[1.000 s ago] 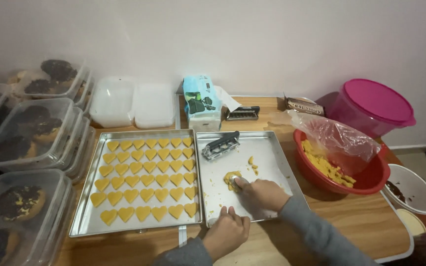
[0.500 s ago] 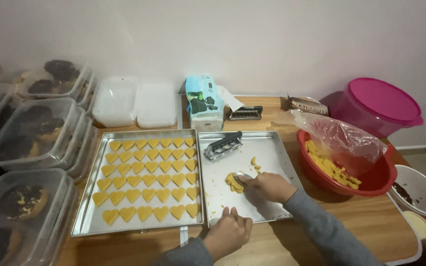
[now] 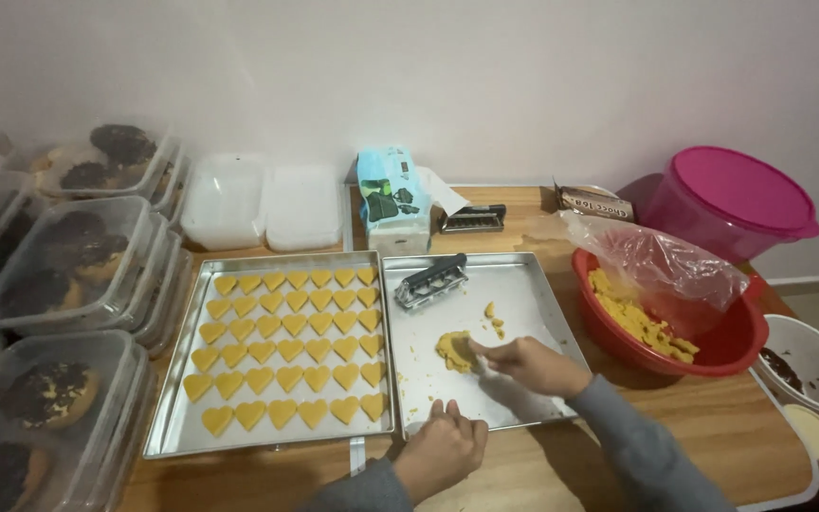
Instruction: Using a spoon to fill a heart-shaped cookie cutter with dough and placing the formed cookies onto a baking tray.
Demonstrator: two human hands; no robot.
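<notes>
My right hand (image 3: 528, 365) lies on the right metal tray (image 3: 523, 284), its fingertips touching a lump of yellow dough (image 3: 454, 350). A few dough crumbs (image 3: 493, 322) lie beside the lump. My left hand (image 3: 442, 449) rests on the front rim of that tray with curled fingers and holds nothing. A black and metal cutter tool (image 3: 431, 281) lies at the back of the same tray. The left tray (image 3: 182, 431) carries rows of several yellow heart-shaped dough pieces (image 3: 286, 345).
A red bowl (image 3: 713, 353) with yellow dough under a plastic bag stands at the right, a pink lidded tub (image 3: 727, 199) behind it. Clear boxes of dark cookies (image 3: 45, 284) are stacked on the left. A tissue pack (image 3: 391, 194) and white containers (image 3: 263, 201) stand at the back.
My right hand has slid left and slightly away from me across the right tray, gathering the dough into one lump. My left hand has stayed on the tray's front rim.
</notes>
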